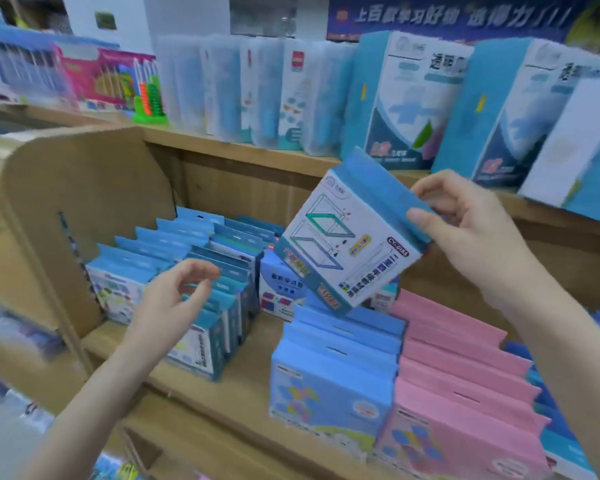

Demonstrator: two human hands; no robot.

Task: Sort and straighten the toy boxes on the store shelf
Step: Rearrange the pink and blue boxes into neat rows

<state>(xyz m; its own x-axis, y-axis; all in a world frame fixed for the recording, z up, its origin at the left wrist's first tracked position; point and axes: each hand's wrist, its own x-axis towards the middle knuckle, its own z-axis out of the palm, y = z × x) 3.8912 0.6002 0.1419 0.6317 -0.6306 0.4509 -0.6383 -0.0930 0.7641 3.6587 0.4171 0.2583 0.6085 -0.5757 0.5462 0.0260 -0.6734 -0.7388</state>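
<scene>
My right hand (465,223) grips a white and blue toy box (347,237) by its blue top flap and holds it tilted in the air above the wooden shelf (243,379). Under it stand a row of light blue boxes (336,368) and a row of pink boxes (458,386). My left hand (174,299) hovers with curled fingers over the rows of thin blue-topped boxes (201,271) at the left, holding nothing. A small blue box (281,289) stands behind the rows.
A cardboard divider (77,216) closes the shelf on the left. The upper shelf holds large blue and white boxes (406,102), clear plastic cases (243,88) and a colourful abacus (149,95). More blue boxes (565,434) sit at the far right.
</scene>
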